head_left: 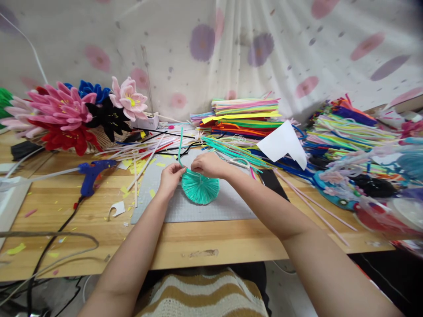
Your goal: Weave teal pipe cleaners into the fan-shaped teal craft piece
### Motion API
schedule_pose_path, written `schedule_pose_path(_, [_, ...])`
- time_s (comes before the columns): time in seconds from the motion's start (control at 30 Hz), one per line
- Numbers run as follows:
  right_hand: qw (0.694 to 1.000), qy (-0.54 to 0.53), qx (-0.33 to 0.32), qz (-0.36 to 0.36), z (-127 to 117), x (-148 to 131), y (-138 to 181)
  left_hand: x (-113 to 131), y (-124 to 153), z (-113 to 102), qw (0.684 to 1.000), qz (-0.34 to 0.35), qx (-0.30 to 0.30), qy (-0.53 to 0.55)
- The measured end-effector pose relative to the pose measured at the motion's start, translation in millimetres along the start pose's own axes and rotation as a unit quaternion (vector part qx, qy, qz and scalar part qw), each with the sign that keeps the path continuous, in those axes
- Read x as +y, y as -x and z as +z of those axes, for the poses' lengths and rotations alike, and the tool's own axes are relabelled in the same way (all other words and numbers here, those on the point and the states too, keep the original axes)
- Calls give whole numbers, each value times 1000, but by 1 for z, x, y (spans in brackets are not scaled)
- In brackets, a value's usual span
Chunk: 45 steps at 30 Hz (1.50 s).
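Observation:
A round, ribbed teal disc of pipe cleaners lies on the grey cutting mat between my hands. My left hand pinches a teal pipe cleaner at the disc's upper left edge; its free end sticks up past my fingers. At the disc's top edge, my right hand has its fingers closed, bent over the teal strands. Its fingertips are partly hidden, but they appear to grip pipe cleaner there. Just behind, a loose bunch of teal pipe cleaners rests near white-handled scissors.
A blue glue gun lies at left with its cord trailing. Fuzzy flowers stand behind it. Stacked pipe cleaners fill the back, with more piles at right. White card leans near them. Yellow scraps litter the wooden table.

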State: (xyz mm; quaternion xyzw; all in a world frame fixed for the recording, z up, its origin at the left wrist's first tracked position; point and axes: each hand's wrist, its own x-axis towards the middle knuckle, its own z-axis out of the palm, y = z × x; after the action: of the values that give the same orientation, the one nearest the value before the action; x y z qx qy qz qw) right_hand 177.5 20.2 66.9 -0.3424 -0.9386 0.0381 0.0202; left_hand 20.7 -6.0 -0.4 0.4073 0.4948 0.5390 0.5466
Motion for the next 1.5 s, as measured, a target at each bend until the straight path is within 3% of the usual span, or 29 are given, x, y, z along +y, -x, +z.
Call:
schedule_pose_path(0.3, [997, -67, 5, 41, 2, 6, 5, 0, -5, -3, 999, 46, 22, -2])
schedule_pose_path(0.43, [993, -77, -4, 90, 7, 6, 0, -5, -7, -4, 997, 71, -3, -32])
schedule_pose_path(0.57, [986, -121, -43, 109, 12, 7, -3, -3, -5, -4, 999, 35, -12, -19])
schedule_pose_path(0.87, [993, -79, 6, 90, 17, -12, -1, 10, 0, 0, 992, -75, 71, 68])
schedule_pose_path(1.03, [994, -67, -3, 85, 19, -13, 0, 9, -1, -2, 990, -82, 75, 87])
schedule_pose_path(1.33, [985, -97, 36, 141, 26, -5, 3, -4, 0, 4, 994, -65, 44, 72])
schedule_pose_path(1.5, [990, -92, 32, 105, 19, -3, 5, -8, 0, 8, 994, -53, 65, 66])
